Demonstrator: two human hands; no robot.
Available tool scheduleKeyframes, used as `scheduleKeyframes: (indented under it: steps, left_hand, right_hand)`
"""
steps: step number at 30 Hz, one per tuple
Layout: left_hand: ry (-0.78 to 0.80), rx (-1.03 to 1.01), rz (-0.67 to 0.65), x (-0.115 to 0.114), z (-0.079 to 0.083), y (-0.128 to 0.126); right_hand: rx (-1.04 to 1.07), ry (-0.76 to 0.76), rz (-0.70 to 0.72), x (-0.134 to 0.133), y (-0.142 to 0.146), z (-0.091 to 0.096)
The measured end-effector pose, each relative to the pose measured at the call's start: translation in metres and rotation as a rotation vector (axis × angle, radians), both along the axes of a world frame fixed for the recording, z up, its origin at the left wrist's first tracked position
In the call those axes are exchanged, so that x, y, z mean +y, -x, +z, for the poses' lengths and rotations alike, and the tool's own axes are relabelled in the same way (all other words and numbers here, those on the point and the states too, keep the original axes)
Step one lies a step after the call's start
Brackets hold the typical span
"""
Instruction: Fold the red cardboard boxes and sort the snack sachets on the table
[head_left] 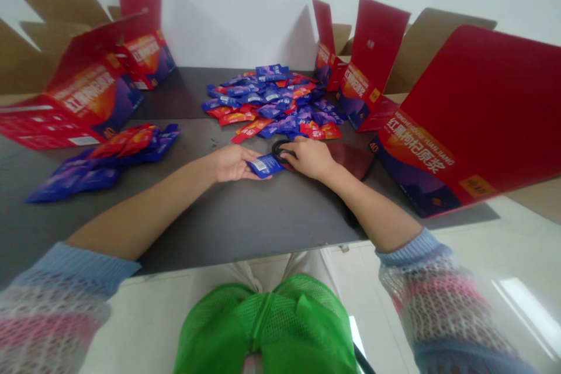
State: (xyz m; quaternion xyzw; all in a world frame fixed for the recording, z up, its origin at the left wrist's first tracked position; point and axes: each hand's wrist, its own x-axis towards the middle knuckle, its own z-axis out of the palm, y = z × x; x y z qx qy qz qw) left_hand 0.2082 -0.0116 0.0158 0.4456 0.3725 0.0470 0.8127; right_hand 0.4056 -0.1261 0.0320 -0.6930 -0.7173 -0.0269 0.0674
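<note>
Five red printed cardboard boxes (414, 158) stand flaps-up, two left, three right, contents hidden; one large heap of blue and red foil sachets (274, 102) and one smaller pile (109, 158), too overlapped to count, lie on the dark grey table (245, 216). Left hand (232, 163), fingers nearly closed, pinches one blue foil sachet (265, 166) before the heap; right hand (310, 156), curled, grips one black loop-handled tool (274, 149) just beside it.

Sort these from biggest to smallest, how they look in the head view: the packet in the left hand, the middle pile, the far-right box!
1. Far-right box
2. Middle pile
3. Packet in the left hand

The box is nearer the camera than the pile, which makes it look bigger.
</note>
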Motion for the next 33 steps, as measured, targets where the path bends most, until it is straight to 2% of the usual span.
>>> scheduleKeyframes:
  steps: [6, 11, 14, 17, 23, 28, 33]
  left_hand:
    - [0.023, -0.049, -0.059, 0.009, -0.003, 0.0]
    - [0.085, -0.093, -0.198, 0.017, -0.006, 0.004]
    - [0.09, -0.073, -0.213, 0.02, -0.005, 0.005]
    - [0.064, -0.083, -0.185, 0.019, -0.001, 0.006]
    - [0.045, -0.079, -0.232, 0.02, 0.003, 0.007]
    - [-0.003, -0.146, -0.238, 0.016, -0.001, 0.009]
    - [0.042, -0.146, -0.255, 0.019, -0.002, 0.008]
  right_hand:
    - [0.107, 0.004, 0.224, -0.013, 0.031, 0.004]
    - [0.181, 0.003, 0.457, -0.009, 0.02, -0.002]
    - [0.185, 0.012, 0.516, -0.006, 0.012, -0.003]
    - [0.141, 0.038, 0.437, -0.005, 0.011, 0.003]
    - [0.03, 0.043, 0.19, 0.0, 0.016, 0.011]
    - [-0.058, 0.077, 0.053, 0.005, -0.011, 0.007]
    - [-0.099, 0.109, -0.016, 0.009, -0.035, 0.004]
